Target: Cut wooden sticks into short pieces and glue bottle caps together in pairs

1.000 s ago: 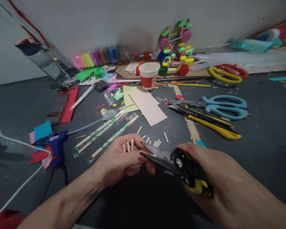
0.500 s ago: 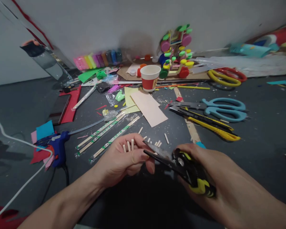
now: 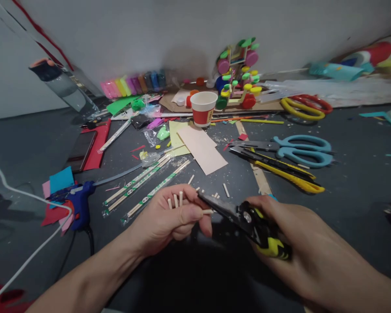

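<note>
Several short wooden stick pieces (image 3: 175, 201) stand up between the curled fingers of my left hand (image 3: 172, 217). Another stick piece (image 3: 207, 211) pokes out to the right from between its thumb and a finger. My right hand (image 3: 289, 234) is wrapped round black and yellow snips (image 3: 247, 217). The tip of the snips lies close to my left fingertips, above the protruding piece, and the blades look nearly together. More cut pieces (image 3: 226, 190) lie on the dark table (image 3: 247, 176) just beyond my hands.
Wrapped chopsticks (image 3: 156, 187) and a blue glue gun (image 3: 81, 204) lie to the left. A paper cup (image 3: 204, 108) stands behind pale card (image 3: 203, 150). Blue-handled scissors (image 3: 303, 150) and a yellow cutter (image 3: 289, 176) lie at right. Small wheeled models (image 3: 237, 82) stand at the back.
The snips' blades have come together and lifted slightly off the left fingertips. The stick piece between my left thumb and finger now shows. My left hand has barely moved.
</note>
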`<state>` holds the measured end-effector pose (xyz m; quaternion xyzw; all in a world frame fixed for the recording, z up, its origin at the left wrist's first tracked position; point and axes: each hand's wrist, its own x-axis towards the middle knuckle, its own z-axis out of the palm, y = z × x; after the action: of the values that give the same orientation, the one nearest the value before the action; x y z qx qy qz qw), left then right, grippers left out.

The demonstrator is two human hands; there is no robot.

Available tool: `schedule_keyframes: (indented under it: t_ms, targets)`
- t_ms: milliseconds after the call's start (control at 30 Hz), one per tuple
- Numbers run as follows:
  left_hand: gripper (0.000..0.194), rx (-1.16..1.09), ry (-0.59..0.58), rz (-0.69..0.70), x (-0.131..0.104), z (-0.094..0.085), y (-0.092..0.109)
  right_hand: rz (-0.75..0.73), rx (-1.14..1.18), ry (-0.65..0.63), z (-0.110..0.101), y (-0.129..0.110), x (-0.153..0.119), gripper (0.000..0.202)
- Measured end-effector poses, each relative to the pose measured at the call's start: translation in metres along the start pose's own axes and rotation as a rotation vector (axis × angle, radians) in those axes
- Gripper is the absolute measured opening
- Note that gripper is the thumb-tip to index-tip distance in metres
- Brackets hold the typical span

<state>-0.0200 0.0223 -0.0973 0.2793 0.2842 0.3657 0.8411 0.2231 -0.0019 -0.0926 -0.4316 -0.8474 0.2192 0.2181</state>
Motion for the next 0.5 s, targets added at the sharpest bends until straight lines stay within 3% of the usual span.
schedule_keyframes:
  t_ms: [200, 500]
  targets:
    - [0.015, 0.086, 0.019, -0.067, -0.0024, 0.0, 0.0012, 0.061, -0.001, -0.002, -0.0021, 0.0011, 0.0046, 0.027]
    - [0.014, 0.093, -0.066, -0.017, -0.0002, -0.0008, -0.0025, 0.104, 0.048, 0.001, 0.0025, 0.0026, 0.0028, 0.024]
